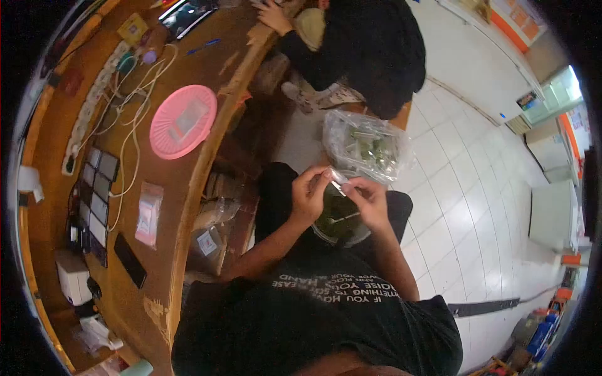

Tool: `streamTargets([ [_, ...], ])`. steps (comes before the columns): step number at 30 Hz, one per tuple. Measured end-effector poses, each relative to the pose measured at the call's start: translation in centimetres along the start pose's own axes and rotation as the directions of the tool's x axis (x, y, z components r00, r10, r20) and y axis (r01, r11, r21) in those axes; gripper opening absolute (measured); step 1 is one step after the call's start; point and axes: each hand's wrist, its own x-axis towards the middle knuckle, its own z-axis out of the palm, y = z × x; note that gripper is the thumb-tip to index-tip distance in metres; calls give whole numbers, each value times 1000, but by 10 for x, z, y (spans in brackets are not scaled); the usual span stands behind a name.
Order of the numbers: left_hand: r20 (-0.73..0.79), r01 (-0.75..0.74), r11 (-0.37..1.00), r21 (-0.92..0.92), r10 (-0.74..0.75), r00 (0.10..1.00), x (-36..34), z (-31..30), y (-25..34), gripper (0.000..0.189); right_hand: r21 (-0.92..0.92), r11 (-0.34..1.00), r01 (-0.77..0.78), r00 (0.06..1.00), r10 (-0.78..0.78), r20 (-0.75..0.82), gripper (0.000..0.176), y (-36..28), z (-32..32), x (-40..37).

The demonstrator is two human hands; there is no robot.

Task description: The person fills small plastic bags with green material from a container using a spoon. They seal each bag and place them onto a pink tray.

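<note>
L hand (308,193), R hand (371,202), pinching packet (338,181)

Packet (338,182): thin clear plastic, glossy.
Bag (367,147): clear plastic film, crinkled, shiny.
Bowl (360,237): apparently clear plastic, smooth.
Table (164,250): brown wood, matt, edge worn and chipped.
Plate (164,135): pink plastic, ribbed rim, dull sheen.
Sachet (149,214): clear plastic, glossy.
Cables (135,135): white plastic sheath, smooth.
Shirt (326,326): black cloth, matt, white printed lettering.
Floor (476,188): white tiles, glossy.
</note>
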Motion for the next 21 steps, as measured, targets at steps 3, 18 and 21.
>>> streamTargets([
  [3, 3, -43, 998, -40, 43, 999, 8, 2, -2, 14, 66, 996, -63, 997, 59, 48, 12, -23, -2, 4],
  [18, -63, -23, 1000, -8, 23, 998, 2, -4, 1, 21, 130, 973, 191, 981, -191, -10, 9, -12, 1, 7],
  [21, -13, 7, 999, 31, -7, 1000, -1, -5, 9, 23, 94, 986, 140, 990, -137, -40, 9, 2, -7, 9],
])
